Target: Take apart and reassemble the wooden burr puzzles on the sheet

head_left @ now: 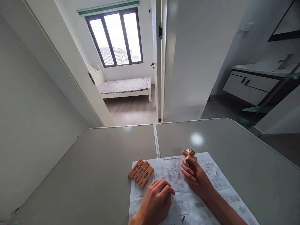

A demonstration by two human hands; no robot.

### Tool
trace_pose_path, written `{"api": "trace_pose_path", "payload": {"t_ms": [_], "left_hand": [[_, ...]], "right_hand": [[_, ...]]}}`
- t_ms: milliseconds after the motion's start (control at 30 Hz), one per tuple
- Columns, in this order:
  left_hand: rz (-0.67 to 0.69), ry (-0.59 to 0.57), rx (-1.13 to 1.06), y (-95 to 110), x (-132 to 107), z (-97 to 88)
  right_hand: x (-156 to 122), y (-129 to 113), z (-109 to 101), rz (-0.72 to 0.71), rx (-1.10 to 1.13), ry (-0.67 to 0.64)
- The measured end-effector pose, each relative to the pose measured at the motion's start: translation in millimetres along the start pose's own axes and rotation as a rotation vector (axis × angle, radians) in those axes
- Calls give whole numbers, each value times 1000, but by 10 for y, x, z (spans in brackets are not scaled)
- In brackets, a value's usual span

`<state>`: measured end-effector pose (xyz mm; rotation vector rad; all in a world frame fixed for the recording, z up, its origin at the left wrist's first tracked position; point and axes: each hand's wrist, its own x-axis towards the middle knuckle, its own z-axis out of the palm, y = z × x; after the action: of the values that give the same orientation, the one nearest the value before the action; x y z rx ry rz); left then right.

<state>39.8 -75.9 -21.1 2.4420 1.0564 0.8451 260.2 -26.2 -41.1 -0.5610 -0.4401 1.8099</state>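
Grey table [93,175] with a printed sheet [211,175] spread on it. Right hand [195,178] grips a small wooden cross [188,153] in its fingertips at the sheet's far edge. Left hand [156,200] rests loosely curled on the paper, holding nothing. Just beyond it, three slotted wooden bars [141,169] lie side by side, pointing diagonally far-right.

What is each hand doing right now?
Left hand: empty, loosely curled on the printed paper sheet.
Right hand: holding the small wooden cross-shaped puzzle.
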Motion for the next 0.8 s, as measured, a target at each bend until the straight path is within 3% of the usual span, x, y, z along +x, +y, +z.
{"api": "trace_pose_path", "payload": {"t_ms": [133, 233, 300, 500, 567, 633, 800], "left_hand": [[-155, 67, -177, 29, 0, -16], [-266, 194, -423, 61, 16, -56], [-295, 215, -615, 77, 31, -90], [-308, -92, -1122, 124, 64, -218], [-331, -178, -1191, 126, 62, -242], [-363, -187, -1211, 108, 52, -239], [-462, 6, -1111, 28, 32, -171]], "right_hand": [[-74, 107, 8, 146, -8, -228], [-152, 166, -17, 293, -2, -465], [-201, 204, -38, 362, -11, -538], [-299, 372, -66, 652, -72, -810], [-308, 423, -65, 682, -97, -847], [-302, 444, -56, 659, -120, -835], [-254, 373, 6, 545, -233, -745]]}}
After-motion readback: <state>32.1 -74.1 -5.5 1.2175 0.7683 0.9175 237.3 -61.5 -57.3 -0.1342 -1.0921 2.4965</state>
